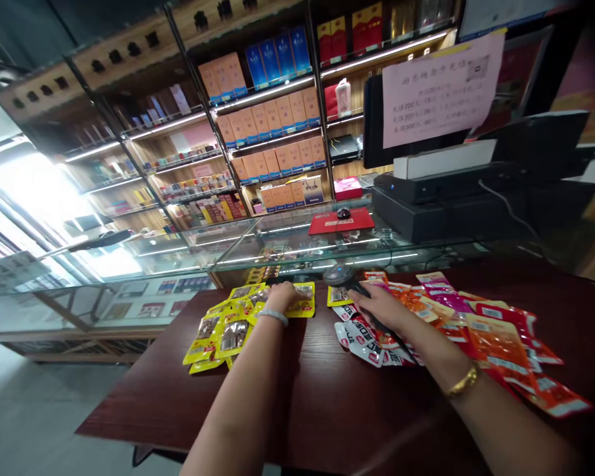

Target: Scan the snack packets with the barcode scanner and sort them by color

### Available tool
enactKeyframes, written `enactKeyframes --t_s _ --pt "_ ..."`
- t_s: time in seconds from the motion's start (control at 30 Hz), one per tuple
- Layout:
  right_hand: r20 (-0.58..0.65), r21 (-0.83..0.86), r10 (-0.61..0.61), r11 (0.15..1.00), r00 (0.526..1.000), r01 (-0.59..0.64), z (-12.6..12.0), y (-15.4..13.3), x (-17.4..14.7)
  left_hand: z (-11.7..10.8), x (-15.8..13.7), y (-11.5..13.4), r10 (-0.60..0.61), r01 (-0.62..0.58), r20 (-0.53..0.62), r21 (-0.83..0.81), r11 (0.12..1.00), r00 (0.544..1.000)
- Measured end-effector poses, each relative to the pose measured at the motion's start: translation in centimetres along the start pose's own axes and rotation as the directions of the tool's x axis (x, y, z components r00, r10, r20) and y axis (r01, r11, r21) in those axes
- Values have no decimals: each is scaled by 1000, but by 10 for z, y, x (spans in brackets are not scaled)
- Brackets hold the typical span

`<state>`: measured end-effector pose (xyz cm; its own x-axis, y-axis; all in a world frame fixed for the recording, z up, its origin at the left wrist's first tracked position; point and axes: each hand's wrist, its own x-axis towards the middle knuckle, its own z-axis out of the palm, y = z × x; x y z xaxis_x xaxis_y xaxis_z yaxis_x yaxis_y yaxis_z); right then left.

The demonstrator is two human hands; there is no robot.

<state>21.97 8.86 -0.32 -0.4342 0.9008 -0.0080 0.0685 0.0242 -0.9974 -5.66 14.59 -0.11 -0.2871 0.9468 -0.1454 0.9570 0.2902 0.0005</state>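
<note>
One barcode scanner (pixel 344 276) above the dark table (pixel 315 396), one yellow packet (pixel 306 307) just left.
Right hand (pixel 375 304) closed around the scanner's handle: probably light, stiff, best held there. Left hand (pixel 283 295) over the packet, pinching or resting impossible to tell: likely light, soft, slippery, best taken by its sealed edge. Scanner head aimed far-left, long axis near-right to far-left; packet's apparently left to right.
</note>
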Motion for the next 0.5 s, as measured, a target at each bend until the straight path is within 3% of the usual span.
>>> enactKeyframes --t_s 0.13,0.23,0.37,0.5 --pt "-46 27 0 1000 999 1 -13 -3 1 -6 -1 19 30 -30 6 25 999 1000" --pt "-68 43 -5 999 998 8 -22 -6 -1 -5 -19 33 63 -62 -143 13 998 988" --pt "-87 42 -29 999 996 33 -28 -10 -6 1 -51 43 -52 -56 -403 -250 967 914" --pt "-37 68 -39 997 999 42 -26 -14 -11 17 -63 43 -164 -47 -404 -465 884 900"
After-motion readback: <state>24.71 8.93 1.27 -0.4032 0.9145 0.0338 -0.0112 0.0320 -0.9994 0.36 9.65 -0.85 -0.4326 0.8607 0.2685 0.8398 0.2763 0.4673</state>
